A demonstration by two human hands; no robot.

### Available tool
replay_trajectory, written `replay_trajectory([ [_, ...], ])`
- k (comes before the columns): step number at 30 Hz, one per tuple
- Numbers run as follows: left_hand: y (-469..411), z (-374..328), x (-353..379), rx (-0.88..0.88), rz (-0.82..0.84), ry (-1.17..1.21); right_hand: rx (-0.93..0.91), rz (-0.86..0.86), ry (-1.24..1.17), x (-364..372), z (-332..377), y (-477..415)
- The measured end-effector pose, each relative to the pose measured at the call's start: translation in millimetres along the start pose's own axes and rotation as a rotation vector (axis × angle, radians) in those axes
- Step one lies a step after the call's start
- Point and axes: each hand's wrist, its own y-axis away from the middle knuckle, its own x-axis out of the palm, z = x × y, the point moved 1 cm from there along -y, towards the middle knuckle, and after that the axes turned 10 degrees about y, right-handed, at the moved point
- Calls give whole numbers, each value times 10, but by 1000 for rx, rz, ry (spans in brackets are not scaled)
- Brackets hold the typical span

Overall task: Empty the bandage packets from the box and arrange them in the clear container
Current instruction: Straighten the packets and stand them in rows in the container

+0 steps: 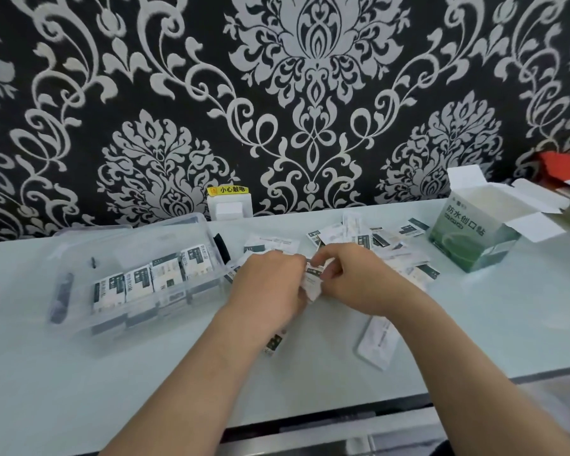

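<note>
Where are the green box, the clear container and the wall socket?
green box (459, 243), head view, front face.
clear container (79, 255), head view, bare left part.
wall socket (229, 207), head view, white cover.

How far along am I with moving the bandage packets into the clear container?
Done: the box stands open on the right, and a row of packets stands in the clear container. In hand: left hand and right hand grip a small bunch of packets. Left: many loose packets lie scattered on the table.

damask wallpaper (310, 93), white socket (229, 209) — yellow label (227, 190), red object (563, 166)
</note>
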Motion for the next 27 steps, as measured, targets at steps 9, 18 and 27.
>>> replay_trajectory([
  [9,44,46,-100,-25,9,211,1,-60,-320,-59,32,73],
  [18,103,-30,-18,-63,41,28,-7,-103,-224,-123,-21,91],
  [27,23,4,37,9,-204,46,-10,-20,-442,-105,10,127],
])
